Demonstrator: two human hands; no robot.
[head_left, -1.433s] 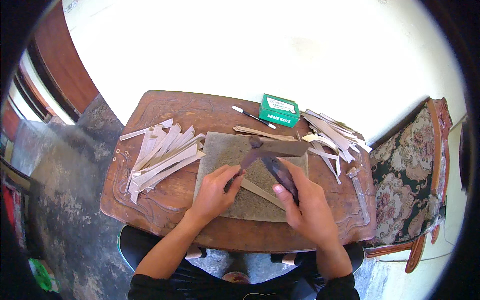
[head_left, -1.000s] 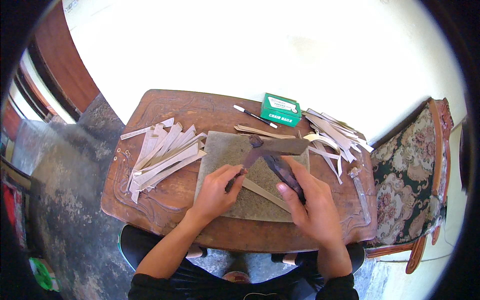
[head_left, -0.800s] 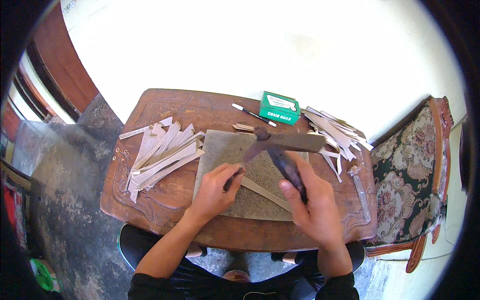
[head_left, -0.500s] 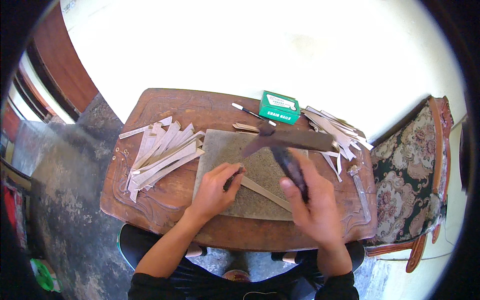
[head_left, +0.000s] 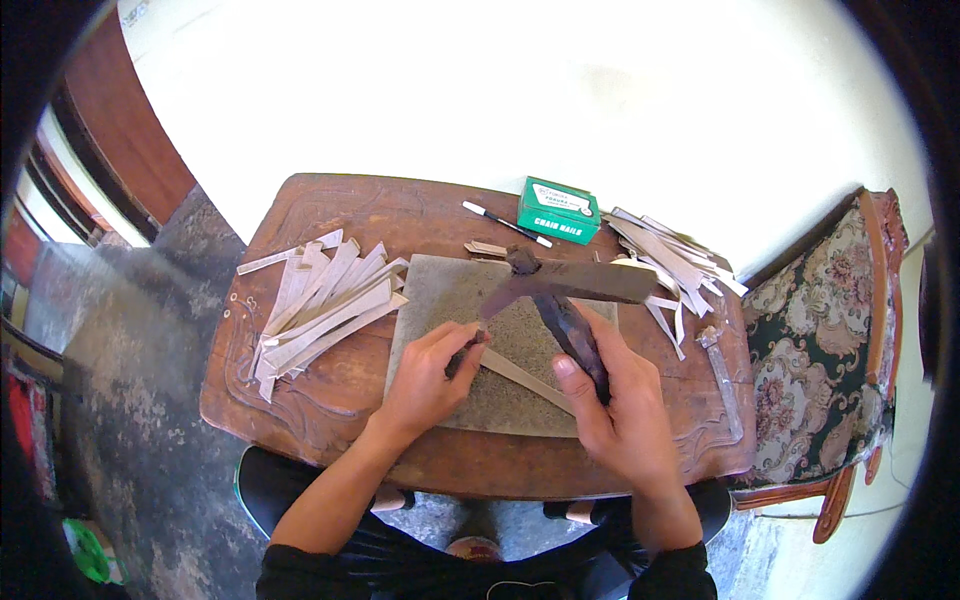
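My right hand (head_left: 630, 400) is wrapped round the dark handle of a hammer (head_left: 590, 281) with a long, rusty brown head. One tip of that head is right over my left hand (head_left: 425, 385), very near the top of a short dark rod (head_left: 465, 354). My left fingers are closed round this rod; its lower end is hidden. A pale flat strip (head_left: 525, 380) lies slantwise on a grey slab (head_left: 440, 290), one end by my left fingers and the other passing under my right hand.
Piles of similar pale strips lie left (head_left: 330, 310) and right on the carved wooden table (head_left: 350, 205). A green box (head_left: 558, 212) and a black-and-white pen (head_left: 505, 222) are at the back. Another hammer (head_left: 722, 385) rests on the right, near a flowered chair (head_left: 815, 380).
The hammer, blurred half a second ago, now shows sharply, its long end shifted slightly left. My left hand keeps its grip in nearly the same place.
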